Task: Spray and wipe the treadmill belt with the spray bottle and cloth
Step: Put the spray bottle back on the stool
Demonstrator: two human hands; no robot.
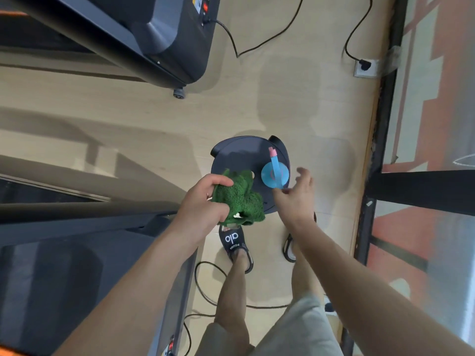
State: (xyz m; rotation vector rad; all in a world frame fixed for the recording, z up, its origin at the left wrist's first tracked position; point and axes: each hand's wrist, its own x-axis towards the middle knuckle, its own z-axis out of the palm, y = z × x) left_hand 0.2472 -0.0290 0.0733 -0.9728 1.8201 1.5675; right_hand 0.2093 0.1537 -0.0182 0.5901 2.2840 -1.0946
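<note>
While the left hand (205, 201) grips a bunched green cloth (240, 199) over the near edge of a round dark stool (236, 152), the right hand (295, 194) hangs just beside the stool's right edge with its fingers spread and loose, holding nothing. On the right part of the stool's seat stands a blue spray bottle (273, 173), seen from straight above, its pink-tipped nozzle pointing toward the far edge. The right hand's fingertips are close to the bottle, though whether they touch it cannot be told. Both the person's feet, in dark slides (235, 242), stand on the pale wooden floor (154, 111) just at the near side of the stool. A treadmill (64, 253) with its dark belt runs along the left, and a second treadmill (154, 29) sits beyond, its black cable (257, 46) trailing across the floor.
</note>
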